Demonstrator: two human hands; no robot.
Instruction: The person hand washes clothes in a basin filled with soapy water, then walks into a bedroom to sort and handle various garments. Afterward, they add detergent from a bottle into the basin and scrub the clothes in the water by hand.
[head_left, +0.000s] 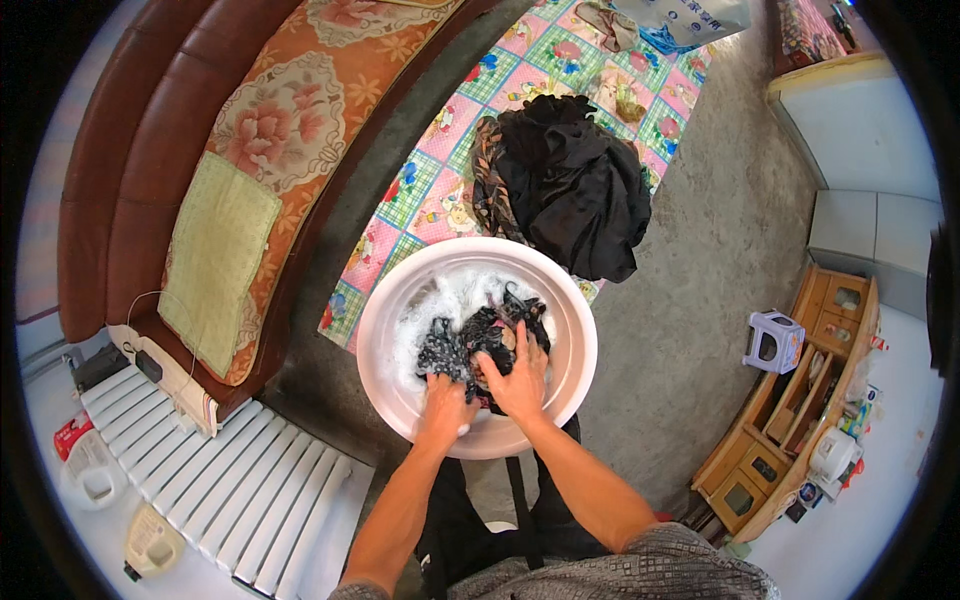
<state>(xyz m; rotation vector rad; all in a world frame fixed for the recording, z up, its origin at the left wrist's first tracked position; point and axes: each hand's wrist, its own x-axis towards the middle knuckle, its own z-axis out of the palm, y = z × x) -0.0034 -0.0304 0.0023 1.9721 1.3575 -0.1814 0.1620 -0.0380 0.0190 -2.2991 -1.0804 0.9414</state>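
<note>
A pale pink plastic basin (581, 360) holds white suds (409, 322) and a wet dark patterned garment (487, 334). With fingers curled at the near side of the basin, my left hand (448, 409) grips a bunched, foam-specked part of the cloth. My right hand (523, 379) lies on the garment's right part, its thumb and fingers spread apart over the fabric. Just beyond the basin sits a heap of black clothing (577, 187), with a leaf-patterned piece (491, 184) at its left side.
A table with a colourful checked cover (427, 202) lies under the clothing heap. To the left are a brown sofa (97, 202) and a white slatted radiator (225, 487). A purple stool (775, 343) stands by a wooden cabinet (780, 412) on the right. Bottles (154, 544) are at lower left.
</note>
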